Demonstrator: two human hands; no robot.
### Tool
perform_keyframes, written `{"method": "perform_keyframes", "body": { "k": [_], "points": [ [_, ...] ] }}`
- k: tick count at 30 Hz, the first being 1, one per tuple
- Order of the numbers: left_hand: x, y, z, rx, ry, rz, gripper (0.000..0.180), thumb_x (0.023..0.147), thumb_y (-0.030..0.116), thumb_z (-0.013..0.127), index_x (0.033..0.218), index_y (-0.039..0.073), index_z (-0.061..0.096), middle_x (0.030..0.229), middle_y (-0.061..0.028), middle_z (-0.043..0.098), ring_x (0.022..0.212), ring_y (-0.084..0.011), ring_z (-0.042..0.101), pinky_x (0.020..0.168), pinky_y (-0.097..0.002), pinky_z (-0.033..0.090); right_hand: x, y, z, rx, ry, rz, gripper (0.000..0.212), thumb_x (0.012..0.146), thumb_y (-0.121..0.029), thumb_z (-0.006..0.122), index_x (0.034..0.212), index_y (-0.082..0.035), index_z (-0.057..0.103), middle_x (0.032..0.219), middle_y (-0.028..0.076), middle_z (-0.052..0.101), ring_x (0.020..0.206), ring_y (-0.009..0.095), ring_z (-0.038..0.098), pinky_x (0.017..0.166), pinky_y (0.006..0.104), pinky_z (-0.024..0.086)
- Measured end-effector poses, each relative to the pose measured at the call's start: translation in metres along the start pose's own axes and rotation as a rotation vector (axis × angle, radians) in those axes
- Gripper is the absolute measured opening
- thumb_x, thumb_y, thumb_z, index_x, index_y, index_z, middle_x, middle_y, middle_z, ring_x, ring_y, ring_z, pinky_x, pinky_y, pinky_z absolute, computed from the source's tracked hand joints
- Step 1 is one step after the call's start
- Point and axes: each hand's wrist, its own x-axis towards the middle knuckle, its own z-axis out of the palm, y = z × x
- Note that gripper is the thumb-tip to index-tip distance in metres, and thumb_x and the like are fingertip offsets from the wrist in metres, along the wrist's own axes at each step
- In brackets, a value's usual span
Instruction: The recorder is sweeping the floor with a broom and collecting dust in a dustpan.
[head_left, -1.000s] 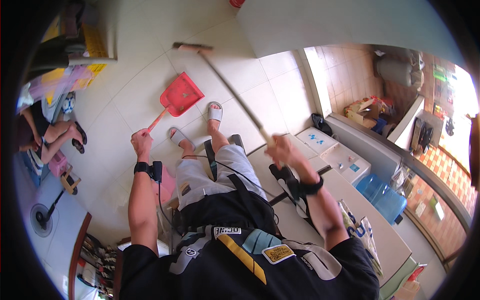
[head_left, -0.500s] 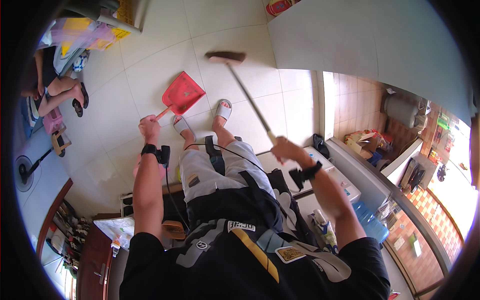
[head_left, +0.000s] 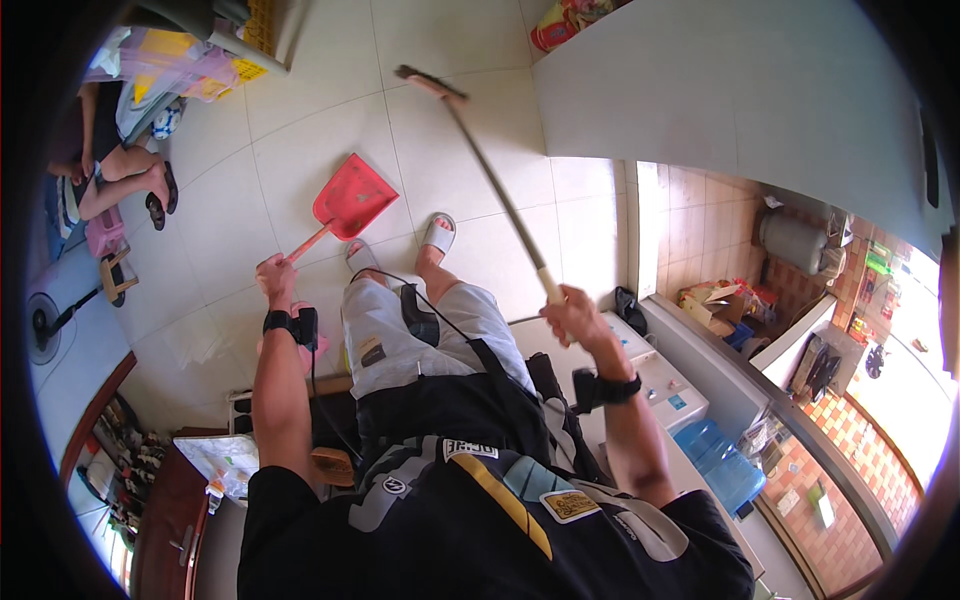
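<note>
My left hand (head_left: 276, 280) is closed round the handle of a red dustpan (head_left: 352, 198). Its pan lies at the floor, just ahead of my slippered feet, with some small specks on it. In my right hand (head_left: 578, 317) I grip the pale upper end of a long broom (head_left: 492, 175). The broom's dark-bristled head (head_left: 432, 83) is farther out on the tiles, beyond the dustpan and to its right. A gap of bare tile separates the broom head from the pan.
Another person's legs (head_left: 125, 180) are at the left, near a standing fan (head_left: 45, 325). A large grey panel (head_left: 690, 85) borders the floor at upper right. Right of me are a white cabinet (head_left: 665, 385) and a blue water bottle (head_left: 720, 465). A yellow crate (head_left: 262, 40) stands far left.
The broom head has swung farther away and slightly left, turning at an angle. My left hand and the dustpan have shifted a little left and nearer.
</note>
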Motion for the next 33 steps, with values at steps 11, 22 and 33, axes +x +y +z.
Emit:
{"method": "perform_keyframes", "body": {
  "k": [11, 22, 33],
  "points": [
    [-0.001, 0.032, 0.03, 0.196, 0.132, 0.074, 0.017, 0.082, 0.008, 0.063, 0.091, 0.005, 0.077, 0.082, -0.0172, 0.073, 0.077, -0.0305, 0.073, 0.072, -0.0369, 0.058, 0.088, 0.02, -0.012, -0.537, -0.289, -0.409, 0.011, 0.082, -0.008, 0.056, 0.08, 0.001, 0.062, 0.064, 0.009, 0.064, 0.053, 0.019, 0.063, 0.053, 0.0312, 0.05],
    [0.063, 0.033, -0.003, 0.213, 0.125, -0.019, 0.019, 0.082, 0.011, 0.065, 0.095, 0.004, 0.077, 0.091, -0.0183, 0.074, 0.082, -0.0308, 0.074, 0.075, -0.0388, 0.058, 0.018, -0.106, 0.082, 0.258, -0.487, 0.294, 0.015, 0.085, -0.005, 0.064, 0.094, -0.003, 0.052, 0.062, -0.002, 0.043, 0.043, 0.007, 0.04, 0.035, 0.0236, 0.033],
    [0.009, 0.093, -0.009, -0.251, 0.095, -0.127, 0.03, 0.088, 0.007, 0.058, 0.112, -0.005, 0.071, 0.066, -0.0165, 0.069, 0.051, -0.0202, 0.067, 0.05, -0.033, 0.052, 0.052, -0.23, 0.043, -0.35, -0.001, -0.063, 0.018, 0.079, -0.005, 0.064, 0.09, 0.005, 0.054, 0.063, 0.009, 0.058, 0.047, 0.016, 0.058, 0.038, 0.0305, 0.047]
  ]
}}
